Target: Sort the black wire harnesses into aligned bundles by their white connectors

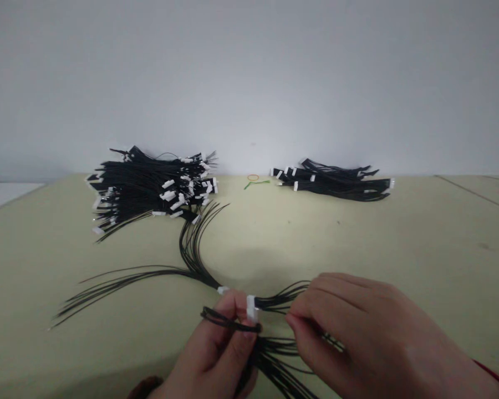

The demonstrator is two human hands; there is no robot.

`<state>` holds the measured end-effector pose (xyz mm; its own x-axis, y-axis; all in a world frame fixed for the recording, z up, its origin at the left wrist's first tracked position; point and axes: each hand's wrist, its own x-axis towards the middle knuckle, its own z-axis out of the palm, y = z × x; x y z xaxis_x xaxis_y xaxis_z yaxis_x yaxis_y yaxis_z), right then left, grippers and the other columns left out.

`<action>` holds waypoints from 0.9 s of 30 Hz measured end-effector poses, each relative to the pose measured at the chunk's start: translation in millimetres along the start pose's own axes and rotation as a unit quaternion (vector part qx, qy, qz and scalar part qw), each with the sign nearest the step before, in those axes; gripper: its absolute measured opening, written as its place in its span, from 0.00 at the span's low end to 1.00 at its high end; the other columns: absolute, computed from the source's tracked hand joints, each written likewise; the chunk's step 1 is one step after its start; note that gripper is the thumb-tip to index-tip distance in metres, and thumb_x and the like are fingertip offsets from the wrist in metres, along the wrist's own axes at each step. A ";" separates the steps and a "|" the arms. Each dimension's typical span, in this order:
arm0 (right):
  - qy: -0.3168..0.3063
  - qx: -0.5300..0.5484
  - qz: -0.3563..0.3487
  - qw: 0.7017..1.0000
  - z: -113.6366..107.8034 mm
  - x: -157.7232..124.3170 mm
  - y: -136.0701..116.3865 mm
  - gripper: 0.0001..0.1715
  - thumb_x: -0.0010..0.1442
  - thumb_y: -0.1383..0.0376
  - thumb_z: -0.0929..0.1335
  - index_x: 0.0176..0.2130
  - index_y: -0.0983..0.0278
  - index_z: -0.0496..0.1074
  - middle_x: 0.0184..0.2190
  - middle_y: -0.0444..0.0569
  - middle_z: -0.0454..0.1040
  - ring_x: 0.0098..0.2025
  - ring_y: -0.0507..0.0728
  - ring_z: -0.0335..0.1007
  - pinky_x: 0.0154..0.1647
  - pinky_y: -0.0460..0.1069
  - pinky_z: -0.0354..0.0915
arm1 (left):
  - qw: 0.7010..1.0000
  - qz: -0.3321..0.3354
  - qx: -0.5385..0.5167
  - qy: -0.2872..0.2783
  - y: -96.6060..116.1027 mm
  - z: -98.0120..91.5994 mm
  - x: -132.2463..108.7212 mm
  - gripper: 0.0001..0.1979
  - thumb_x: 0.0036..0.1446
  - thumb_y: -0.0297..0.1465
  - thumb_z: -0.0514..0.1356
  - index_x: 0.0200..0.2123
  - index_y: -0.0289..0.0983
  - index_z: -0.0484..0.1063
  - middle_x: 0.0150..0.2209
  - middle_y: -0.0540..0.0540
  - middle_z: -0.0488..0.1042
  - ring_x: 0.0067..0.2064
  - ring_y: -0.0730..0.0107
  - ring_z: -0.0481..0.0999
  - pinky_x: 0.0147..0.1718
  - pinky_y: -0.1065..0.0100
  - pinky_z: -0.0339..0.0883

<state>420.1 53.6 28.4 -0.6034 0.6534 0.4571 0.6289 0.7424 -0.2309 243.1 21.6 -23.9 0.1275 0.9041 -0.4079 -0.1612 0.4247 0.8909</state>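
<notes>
My left hand (222,346) is closed around black wires near their white connectors, at the lower middle of the view. One white connector (252,308) stands up between its thumb and fingers, and another connector (223,290) shows just behind the fingertips. A loop of black wire (228,321) crosses over the thumb. Loose black wires (128,273) fan out to the left and up from the hand. My right hand (345,327) pinches thin black wires (283,296) running from the upright connector. More wires (283,371) spread below, between the two hands.
A large pile of black wire harnesses (137,185) with white connectors lies at the back left of the pale table (419,244). A smaller pile of harnesses (341,183) is at the back right. Between them are an orange ring (253,177) and a green strip (260,182). A wall (249,83) stands behind.
</notes>
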 end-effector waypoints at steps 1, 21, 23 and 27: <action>-0.002 0.000 0.001 1.000 0.3 0.3 0.2 0.10 0.56 0.71 0.63 0.24 0.63 0.64 0.20 0.39 0.63 0.23 0.49 0.56 0.25 0.47 0.51 | 1.000 0.021 0.017 0.001 1.6 -0.3 -0.5 0.18 0.46 0.49 0.61 0.30 0.40 0.70 0.25 0.52 0.63 0.23 0.78 0.54 0.17 0.80 0.54; -0.036 -0.052 -0.019 0.998 2.8 2.2 -2.0 0.10 0.48 0.74 0.67 0.22 0.63 0.63 0.19 0.39 0.63 0.20 0.50 0.56 0.21 0.47 0.49 | 0.963 0.188 0.189 -0.028 13.2 -9.3 2.8 0.08 0.50 0.38 0.61 0.24 0.41 0.70 0.22 0.50 0.64 0.25 0.69 0.59 0.25 0.73 0.63; -0.050 -0.051 -0.011 0.997 1.3 2.3 -2.0 0.10 0.47 0.74 0.67 0.23 0.62 0.63 0.20 0.39 0.64 0.20 0.49 0.56 0.20 0.47 0.49 | 0.959 0.200 0.198 -0.024 11.6 -9.9 1.9 0.08 0.51 0.38 0.61 0.25 0.41 0.70 0.22 0.50 0.65 0.25 0.69 0.59 0.25 0.73 0.62; -0.072 -0.048 -0.006 0.996 -0.3 1.7 -1.3 0.11 0.47 0.75 0.67 0.22 0.62 0.63 0.19 0.39 0.64 0.19 0.49 0.57 0.20 0.47 0.49 | 0.952 0.217 0.214 -0.009 6.7 -6.7 -1.6 0.09 0.52 0.38 0.59 0.26 0.41 0.69 0.22 0.50 0.65 0.25 0.70 0.60 0.26 0.74 0.63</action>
<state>418.5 53.7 29.8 -0.6714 0.6636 0.3299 0.6605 0.7377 -0.1396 235.2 23.3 -18.7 0.1572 0.9874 0.0181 0.2107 -0.0515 0.9762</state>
